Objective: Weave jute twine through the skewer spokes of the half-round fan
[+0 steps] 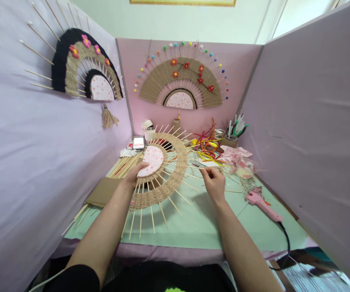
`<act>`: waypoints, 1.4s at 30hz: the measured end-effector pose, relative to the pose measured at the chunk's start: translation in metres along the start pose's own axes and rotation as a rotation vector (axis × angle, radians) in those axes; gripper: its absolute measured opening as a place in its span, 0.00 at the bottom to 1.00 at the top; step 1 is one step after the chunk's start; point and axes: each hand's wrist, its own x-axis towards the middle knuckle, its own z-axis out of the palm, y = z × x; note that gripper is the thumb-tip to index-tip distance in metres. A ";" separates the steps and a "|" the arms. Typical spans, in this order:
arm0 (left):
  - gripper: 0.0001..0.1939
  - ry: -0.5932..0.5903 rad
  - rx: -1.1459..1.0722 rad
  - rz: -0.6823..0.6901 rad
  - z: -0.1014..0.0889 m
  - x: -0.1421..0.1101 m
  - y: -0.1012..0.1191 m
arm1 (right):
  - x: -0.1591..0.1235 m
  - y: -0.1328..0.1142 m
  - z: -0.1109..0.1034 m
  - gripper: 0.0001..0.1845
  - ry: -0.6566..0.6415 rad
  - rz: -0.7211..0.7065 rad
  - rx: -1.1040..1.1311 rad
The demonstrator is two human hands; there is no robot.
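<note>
My left hand (134,175) grips a half-round woven fan (179,162) by its pink dotted fabric centre (154,160), thumb on top. Thin wooden sticks radiate from the centre through a wide band of twisted tan cord and stick out beyond its rim. The fan is tilted above the table, its sticks facing right and toward me. My right hand (215,182) pinches the outer tip of one stick at the fan's right side; whether anything small is also between the fingers is hidden.
A pink glue gun (264,206) lies at right, its black cord over the table edge. Coloured pipe cleaners (210,148), crumpled pink fabric (235,156) and a tool cup (230,141) sit behind. Cardboard (102,192) lies left. Finished fans (155,83) hang on partition walls around the table.
</note>
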 end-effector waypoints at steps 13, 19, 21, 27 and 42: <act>0.25 0.050 0.002 -0.077 0.005 -0.004 0.003 | 0.000 0.000 -0.005 0.15 0.158 -0.137 -0.047; 0.24 0.017 0.023 -0.097 0.007 -0.007 0.003 | 0.003 0.002 -0.005 0.14 0.110 -0.071 0.023; 0.25 0.007 0.040 -0.089 0.006 -0.006 0.002 | 0.005 0.003 -0.006 0.15 0.074 -0.039 0.034; 0.25 -0.054 0.090 -0.126 0.004 0.000 -0.006 | 0.004 0.004 -0.003 0.16 -0.059 0.021 0.012; 0.26 -0.049 0.077 -0.186 0.006 -0.001 -0.009 | 0.005 0.007 -0.002 0.19 -0.099 0.054 0.018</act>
